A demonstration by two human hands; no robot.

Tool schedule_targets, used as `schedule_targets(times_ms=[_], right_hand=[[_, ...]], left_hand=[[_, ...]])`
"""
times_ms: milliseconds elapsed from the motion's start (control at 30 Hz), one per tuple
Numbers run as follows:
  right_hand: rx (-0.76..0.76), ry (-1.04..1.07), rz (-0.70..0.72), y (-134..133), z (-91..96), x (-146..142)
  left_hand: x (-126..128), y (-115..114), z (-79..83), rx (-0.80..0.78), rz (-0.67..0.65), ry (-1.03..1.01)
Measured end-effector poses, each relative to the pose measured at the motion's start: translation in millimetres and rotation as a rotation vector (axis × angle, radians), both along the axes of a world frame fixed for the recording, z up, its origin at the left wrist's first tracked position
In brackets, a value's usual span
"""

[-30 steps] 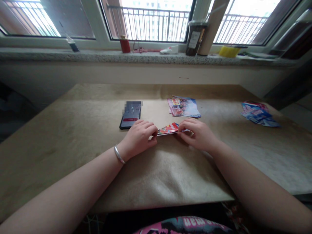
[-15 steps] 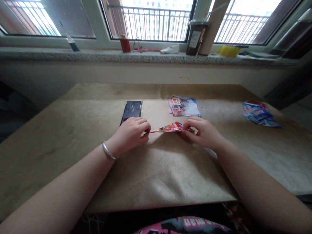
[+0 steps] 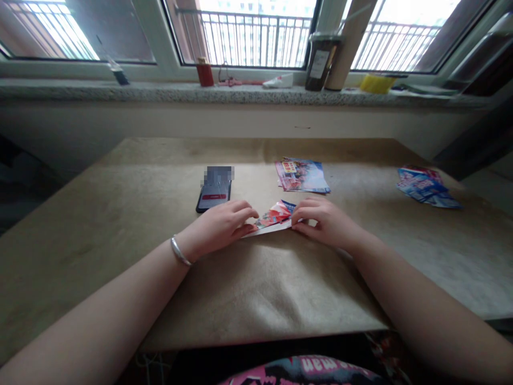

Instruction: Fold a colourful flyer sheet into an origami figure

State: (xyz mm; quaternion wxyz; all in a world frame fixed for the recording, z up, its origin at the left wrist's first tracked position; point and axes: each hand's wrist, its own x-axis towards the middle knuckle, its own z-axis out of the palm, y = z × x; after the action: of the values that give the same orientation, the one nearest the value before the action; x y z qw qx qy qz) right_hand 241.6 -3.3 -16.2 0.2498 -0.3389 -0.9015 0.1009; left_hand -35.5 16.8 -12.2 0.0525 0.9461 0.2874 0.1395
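Observation:
A folded colourful paper flyer [image 3: 274,216] lies on the brown paper-covered table [image 3: 120,214] between my hands. My left hand [image 3: 220,224], with a silver bracelet on the wrist, lies with its fingers stretched onto the paper's left end and presses it down. At the paper's right end my right hand [image 3: 324,219] pinches the edge with curled fingers. A white underside edge of the paper shows along its near side.
A black phone [image 3: 215,192] lies just beyond my left hand. A stack of flyers [image 3: 301,175] sits behind the folded paper, and more flyers [image 3: 425,187] lie at the far right. The windowsill holds a red cup [image 3: 205,74], a dark jar [image 3: 319,64] and a yellow object [image 3: 377,84].
The paper was held up edge-on between both pinching hands; it now lies lower and more tilted toward me, with my left fingers stretched flat on it. The phone is uncovered again.

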Motion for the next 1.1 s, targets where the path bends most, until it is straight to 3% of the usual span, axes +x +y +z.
schedule_targets(times_ms=[200,400,667,1100], right_hand=[[-0.073,0.049,0.087,1.6,-4.5,-6.6],[-0.115,0.080,0.090,4.9,-6.0,-3.8],[-0.049,0.006,-0.050,10.6,-10.6,5.0],[-0.004,-0.106,-0.247,10.7,-18.5,-11.5]], left_hand=[[6.0,-2.3,-2.8,0.028,-0.149,0.013],[8.1,-4.7,0.1,-0.031,-0.154,0.032],[9.5,-10.3,10.3,-0.075,-0.134,0.047],[11.1,-7.5,-4.2,-0.015,-0.124,0.010]])
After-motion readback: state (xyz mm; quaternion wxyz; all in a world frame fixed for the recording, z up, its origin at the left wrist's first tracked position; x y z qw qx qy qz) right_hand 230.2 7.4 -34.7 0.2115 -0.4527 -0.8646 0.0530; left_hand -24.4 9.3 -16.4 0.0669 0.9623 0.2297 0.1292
